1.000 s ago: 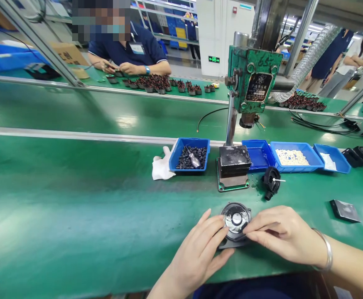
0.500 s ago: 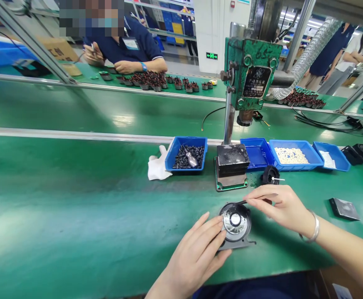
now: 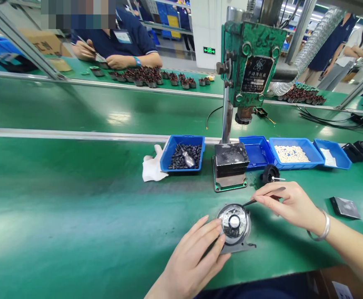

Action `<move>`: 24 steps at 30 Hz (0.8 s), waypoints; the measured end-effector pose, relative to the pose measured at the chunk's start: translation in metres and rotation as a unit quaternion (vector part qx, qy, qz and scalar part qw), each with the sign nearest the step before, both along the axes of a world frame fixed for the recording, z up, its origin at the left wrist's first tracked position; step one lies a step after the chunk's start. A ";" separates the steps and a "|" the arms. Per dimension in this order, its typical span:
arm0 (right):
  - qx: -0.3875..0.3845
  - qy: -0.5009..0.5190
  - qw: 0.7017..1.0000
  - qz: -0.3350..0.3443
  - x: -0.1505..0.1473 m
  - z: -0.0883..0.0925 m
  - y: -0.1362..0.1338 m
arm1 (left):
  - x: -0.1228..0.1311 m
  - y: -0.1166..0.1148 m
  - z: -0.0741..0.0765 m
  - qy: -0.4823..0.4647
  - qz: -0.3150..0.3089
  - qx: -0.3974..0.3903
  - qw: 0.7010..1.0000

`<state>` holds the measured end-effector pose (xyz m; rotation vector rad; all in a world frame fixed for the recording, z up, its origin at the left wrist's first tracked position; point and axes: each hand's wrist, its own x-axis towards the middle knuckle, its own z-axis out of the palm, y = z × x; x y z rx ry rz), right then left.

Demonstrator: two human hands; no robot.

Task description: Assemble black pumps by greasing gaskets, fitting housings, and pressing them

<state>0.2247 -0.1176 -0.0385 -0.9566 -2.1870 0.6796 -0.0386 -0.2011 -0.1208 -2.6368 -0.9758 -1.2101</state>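
Green desk, green press standing beyond left hand and right hand.
Ahead of the left hand sits a blue bin of small black pieces. That hand reaches up from the near edge, back upward, its long fingers slightly parted and its thumb spread off on the near side, fingertips resting against the left rim of a round part. The right hand comes in from the other side with its wrist behind the fingers, thumb and fingertips pinched together. Between the two hands, just past the left fingertips, the round part lies face up on the desk. A silver bangle circles the right wrist. Clamped in the right fingertips, a thin dark tool slants down to the part's far rim.
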 end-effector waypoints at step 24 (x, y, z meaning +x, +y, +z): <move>0.137 -0.037 0.979 0.147 -0.001 -0.013 -0.076 | 0.004 0.000 -0.001 -0.006 -0.005 0.011 1.000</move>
